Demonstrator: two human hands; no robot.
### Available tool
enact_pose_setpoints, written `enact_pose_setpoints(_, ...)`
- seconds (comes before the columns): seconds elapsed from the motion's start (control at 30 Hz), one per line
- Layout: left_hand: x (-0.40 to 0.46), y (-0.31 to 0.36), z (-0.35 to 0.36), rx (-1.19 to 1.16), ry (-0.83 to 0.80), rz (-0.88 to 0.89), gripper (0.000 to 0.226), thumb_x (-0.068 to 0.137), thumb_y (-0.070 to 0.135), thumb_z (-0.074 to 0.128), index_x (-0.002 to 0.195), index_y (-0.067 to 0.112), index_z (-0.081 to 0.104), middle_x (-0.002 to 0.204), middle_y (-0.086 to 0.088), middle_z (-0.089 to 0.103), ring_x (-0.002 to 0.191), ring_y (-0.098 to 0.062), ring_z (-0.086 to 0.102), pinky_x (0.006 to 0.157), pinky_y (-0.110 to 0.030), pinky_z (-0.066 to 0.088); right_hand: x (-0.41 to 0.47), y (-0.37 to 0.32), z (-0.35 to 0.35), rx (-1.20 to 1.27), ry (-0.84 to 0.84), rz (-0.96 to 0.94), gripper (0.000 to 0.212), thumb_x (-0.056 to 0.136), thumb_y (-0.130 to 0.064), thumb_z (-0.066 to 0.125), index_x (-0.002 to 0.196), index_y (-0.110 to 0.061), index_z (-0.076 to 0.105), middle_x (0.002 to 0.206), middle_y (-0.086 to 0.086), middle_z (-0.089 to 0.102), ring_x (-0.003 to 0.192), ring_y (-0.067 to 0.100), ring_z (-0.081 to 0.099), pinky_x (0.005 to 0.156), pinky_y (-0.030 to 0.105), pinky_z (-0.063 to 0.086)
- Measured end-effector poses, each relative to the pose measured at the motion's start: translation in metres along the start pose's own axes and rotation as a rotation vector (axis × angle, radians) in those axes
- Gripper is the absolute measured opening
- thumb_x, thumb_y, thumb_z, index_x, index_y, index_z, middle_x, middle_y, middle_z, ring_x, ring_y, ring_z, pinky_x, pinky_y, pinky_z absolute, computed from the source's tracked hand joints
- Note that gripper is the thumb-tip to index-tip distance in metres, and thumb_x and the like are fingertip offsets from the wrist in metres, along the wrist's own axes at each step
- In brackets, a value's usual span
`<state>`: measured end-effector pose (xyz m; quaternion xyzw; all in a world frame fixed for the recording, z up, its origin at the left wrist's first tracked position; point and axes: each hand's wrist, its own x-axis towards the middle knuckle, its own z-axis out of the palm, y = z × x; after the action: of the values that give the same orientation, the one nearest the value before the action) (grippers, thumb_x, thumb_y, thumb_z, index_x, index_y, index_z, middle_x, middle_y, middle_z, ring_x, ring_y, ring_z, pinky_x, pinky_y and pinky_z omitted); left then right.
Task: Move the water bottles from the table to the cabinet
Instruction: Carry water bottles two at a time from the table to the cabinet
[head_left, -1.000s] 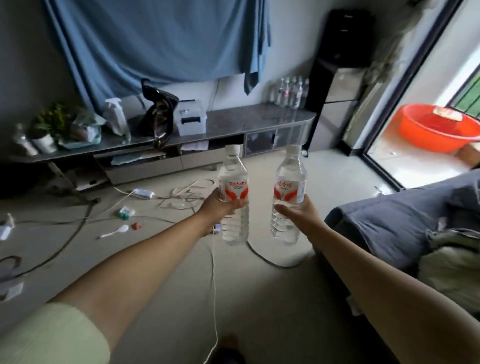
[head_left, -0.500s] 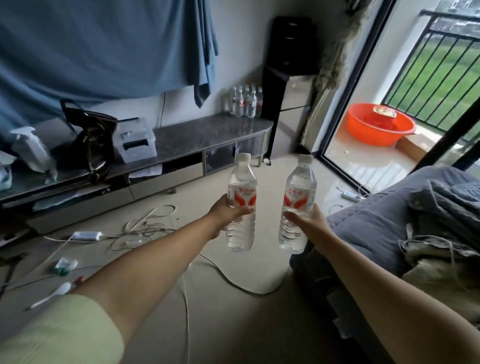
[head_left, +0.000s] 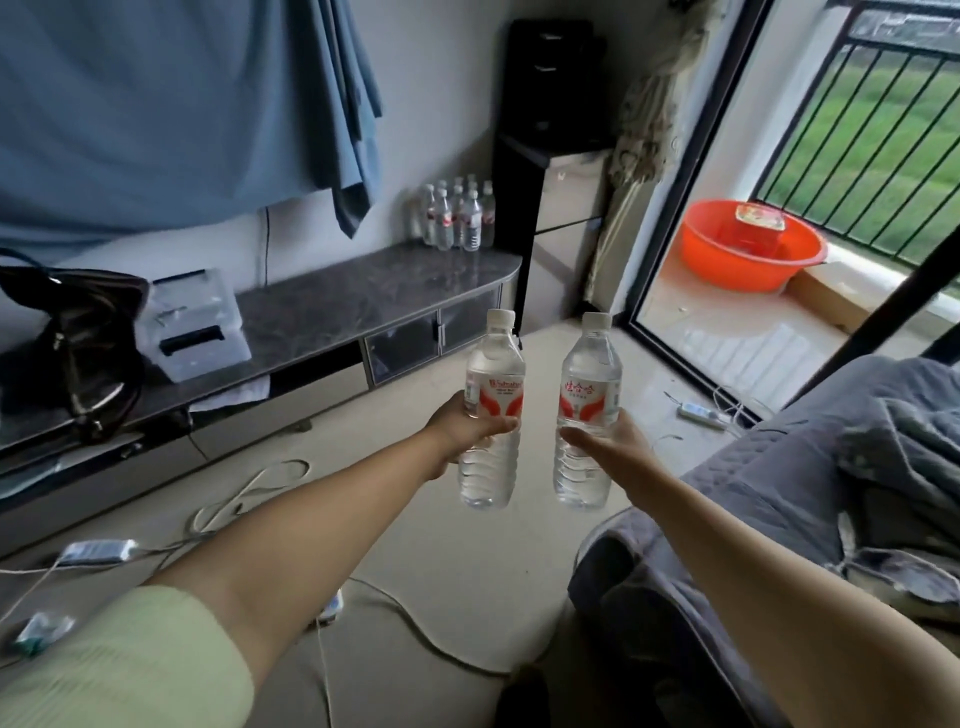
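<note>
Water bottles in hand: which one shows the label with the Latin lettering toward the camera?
The bottle in the left hand, the left-hand bottle. Its label shows Latin lettering above the red wings; the right-hand bottle, held by the right hand, shows Chinese characters.

Bottle labels, partly readable

The left-hand bottle (head_left: 491, 410) carried a white label with red wing shapes and a red Latin-letter brand word across the top that looked like "Wahaha", though blur left the letters uncertain; smaller print beneath it was illegible. The right-hand bottle (head_left: 587, 410) showed the same red-winged label turned to three red Chinese characters, apparently "娃哈哈", with an unreadable small line under them. The labels on the cluster of bottles (head_left: 457, 218) standing on the cabinet (head_left: 363, 296) were too small to read.
</note>
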<state>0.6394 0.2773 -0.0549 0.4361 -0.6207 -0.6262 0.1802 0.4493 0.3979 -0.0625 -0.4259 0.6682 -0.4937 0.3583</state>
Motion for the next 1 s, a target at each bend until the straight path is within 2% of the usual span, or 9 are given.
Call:
enact_pose_setpoints(0.07,0.031,0.013,0.004,-0.003,0.019,-0.004,0.021,0.077,0.029,0.078,0.092,0.029,0.062,0.088,0.009,0.07,0.081,-0.01,0.066,0.053,-0.016,0.049,0.034,0.003,-0.017,-0.003,-0.027,0.013,0.029,0.08,-0.022,0.079,0.105,-0.015,0.066,0.092,0.004,0.076,0.083,0.016,0.073,0.073,0.025,0.057)
enact_pose_setpoints(0.23,0.107,0.044,0.015,-0.045,0.052,-0.027,0.024,0.076,0.027,0.079,0.095,0.028,0.064,0.093,0.004,0.072,0.088,-0.016,0.068,0.063,-0.022,0.052,0.118,0.005,-0.055,0.004,-0.028,0.03,0.027,0.081,-0.013,0.077,0.106,-0.009,0.066,0.094,0.008,0.075,0.087,0.021,0.072,0.08,0.033,0.057)
enact_pose_setpoints(0.37,0.155,0.059,0.016,-0.067,0.057,-0.056,0.027,0.075,0.025,0.08,0.097,0.026,0.065,0.099,0.0,0.072,0.093,-0.02,0.068,0.068,-0.027,0.055,0.173,0.007,-0.07,0.024,-0.047,0.04,0.028,0.081,-0.014,0.077,0.106,-0.007,0.066,0.094,0.011,0.074,0.087,0.025,0.072,0.082,0.038,0.058)
enact_pose_setpoints(0.67,0.282,0.074,-0.029,-0.019,0.053,-0.092,0.024,0.074,0.031,0.08,0.09,0.03,0.062,0.083,0.012,0.07,0.074,-0.004,0.065,0.045,-0.013,0.046,0.319,0.021,-0.051,0.038,-0.041,0.073,0.037,0.079,-0.02,0.08,0.109,-0.009,0.063,0.097,0.009,0.074,0.089,0.024,0.072,0.085,0.044,0.058)
enact_pose_setpoints(0.77,0.336,0.086,-0.061,0.01,0.043,-0.108,0.026,0.074,0.034,0.081,0.092,0.03,0.063,0.085,0.012,0.07,0.075,-0.004,0.066,0.047,-0.015,0.046,0.378,0.016,-0.037,0.037,-0.035,0.079,0.037,0.079,-0.018,0.08,0.109,-0.007,0.062,0.097,0.012,0.073,0.088,0.027,0.071,0.084,0.047,0.058)
enact_pose_setpoints(0.9,0.404,0.108,-0.11,0.001,0.032,-0.114,0.025,0.073,0.033,0.081,0.092,0.029,0.065,0.088,0.01,0.072,0.078,-0.004,0.067,0.051,-0.015,0.049,0.458,-0.001,-0.02,0.051,-0.031,0.09,0.035,0.079,-0.016,0.079,0.108,-0.008,0.062,0.095,0.011,0.073,0.088,0.028,0.071,0.08,0.043,0.059)
enact_pose_setpoints(1.0,0.449,0.123,-0.145,-0.01,0.062,-0.143,0.024,0.074,0.031,0.082,0.09,0.023,0.066,0.088,0.004,0.072,0.077,-0.008,0.067,0.055,-0.019,0.048,0.505,-0.015,-0.004,0.09,-0.022,0.071,0.023,0.08,-0.014,0.078,0.098,-0.018,0.065,0.085,0.002,0.075,0.078,0.017,0.073,0.065,0.025,0.057)
